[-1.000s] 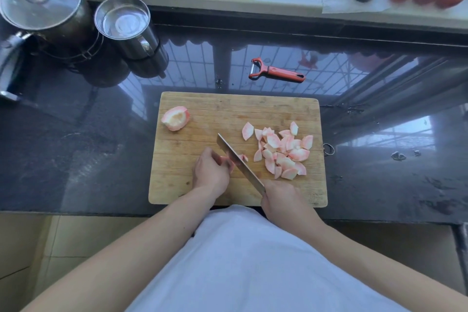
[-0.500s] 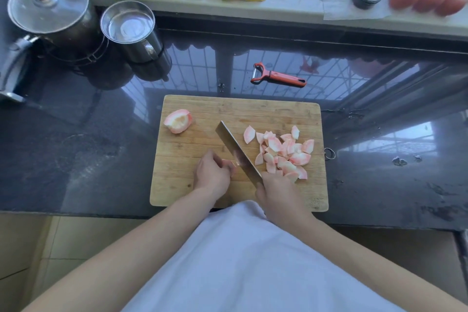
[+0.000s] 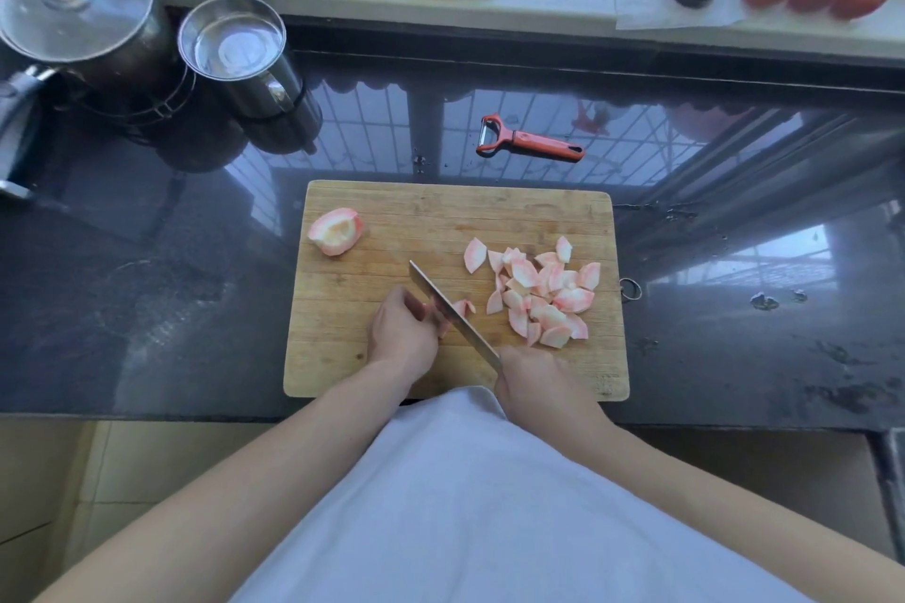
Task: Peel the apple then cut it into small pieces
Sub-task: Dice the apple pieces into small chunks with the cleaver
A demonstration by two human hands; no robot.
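Board: lies under both hands, long side running left to right; bare wood reaches well beyond the left hand on the far and left sides.
Right hand: curled tight round the knife handle at the near edge of the board; handle itself hidden inside the fist.
Left hand: fingers bent down, tips pinning a small apple piece against the board, knuckles just beside the flat of the blade.
Knife: blade slants from the right hand away and to the left, tip pointing far-left; edge down on the board, passing between the left fingertips and the cut slice.
Pile: heap of peeled, pink-tinged pieces, just beyond the right hand and to the right of the blade; one piece lies slightly apart on its far-left side.
Chunk: uncut apple part, cut face up, well beyond the left hand and to its left, near the board's far-left corner.
Held piece: mostly hidden under the left fingertips, touching the blade's left face.
Slice: small piece just right of the blade, between the left hand and the pile.
Peeler: off the board on the dark counter, far beyond the right hand; long axis left to right, head pointing left.
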